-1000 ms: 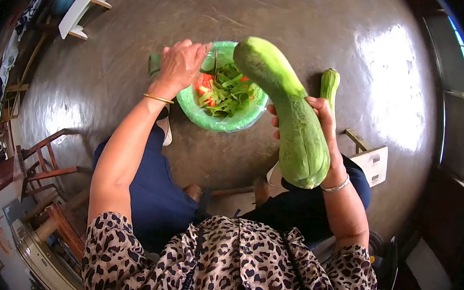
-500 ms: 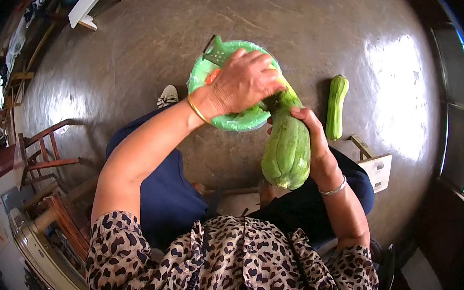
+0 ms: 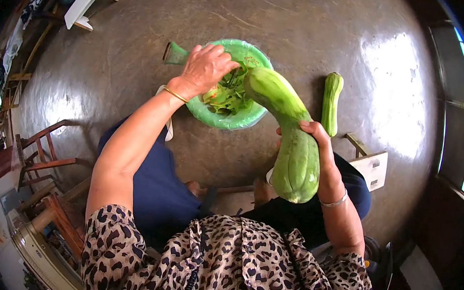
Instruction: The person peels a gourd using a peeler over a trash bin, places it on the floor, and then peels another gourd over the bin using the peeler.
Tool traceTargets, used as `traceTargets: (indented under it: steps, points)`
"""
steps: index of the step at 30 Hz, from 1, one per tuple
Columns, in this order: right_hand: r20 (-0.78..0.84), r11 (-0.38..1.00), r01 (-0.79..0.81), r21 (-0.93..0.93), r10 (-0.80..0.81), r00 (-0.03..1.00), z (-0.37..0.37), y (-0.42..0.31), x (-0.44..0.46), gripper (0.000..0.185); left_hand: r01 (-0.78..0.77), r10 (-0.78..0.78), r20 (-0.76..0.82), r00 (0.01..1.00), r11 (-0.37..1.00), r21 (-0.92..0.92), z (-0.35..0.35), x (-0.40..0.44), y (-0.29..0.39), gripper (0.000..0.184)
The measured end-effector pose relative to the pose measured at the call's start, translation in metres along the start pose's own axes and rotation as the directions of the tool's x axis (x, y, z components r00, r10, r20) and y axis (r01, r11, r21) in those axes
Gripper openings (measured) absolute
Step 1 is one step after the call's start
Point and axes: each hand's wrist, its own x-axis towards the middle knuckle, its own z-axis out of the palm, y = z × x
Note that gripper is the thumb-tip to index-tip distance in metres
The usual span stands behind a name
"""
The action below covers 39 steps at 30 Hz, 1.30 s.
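My left hand (image 3: 206,70) is closed round a green-handled tool (image 3: 176,54), whose wide end sticks out on the left; its working end is hard to make out. That hand is over the left part of a green bowl (image 3: 228,122) lined with clear plastic, with green peelings (image 3: 229,99) and some red bits inside. My right hand (image 3: 320,144) grips a large curved green squash (image 3: 296,170) round its middle. The squash is tilted, its partly peeled upper end at the bowl's right side, next to the left hand but apart from it.
Another green, ridged squash (image 3: 331,104) lies on the floor right of the bowl. A small white-topped stool (image 3: 372,169) is beside my right knee. A white stool (image 3: 83,4) lies at the upper left, and a wooden chair (image 3: 48,159) is at the left.
My left hand moved right onto the squash with the tool, then back left over the bowl. The squash dipped toward the bowl and now sits slightly lower than at first.
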Motion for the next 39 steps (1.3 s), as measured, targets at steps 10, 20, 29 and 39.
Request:
traceTargets:
  steps: [10, 20, 29, 39]
  points:
    - [0.038, 0.990, -0.002, 0.142, -0.003, 0.999, -0.003, 0.002, 0.031, 0.041, 0.255, -0.230, 0.123, 0.965, 0.934, -0.251, -0.022, 0.025, 0.027, 0.022]
    - [0.072, 0.973, 0.141, -0.182, -0.130, 0.989, 0.021, 0.005, 0.023, 0.046, -0.024, -0.009, -0.098, 0.995, 0.942, -0.334, -0.023, 0.028, 0.048, 0.025]
    - [0.027, 0.986, 0.154, -0.060, -0.153, 0.988, 0.004, -0.011, -0.004, 0.055, 0.213, -0.206, 0.057, 0.977, 0.947, -0.240, -0.006, 0.006, 0.003, 0.019]
    - [0.421, 0.785, -0.340, 0.517, 0.113, 0.900, -0.022, -0.019, 0.034, 0.056, 0.288, -0.262, 0.119, 0.958, 0.891, -0.351, -0.023, 0.020, 0.013, 0.027]
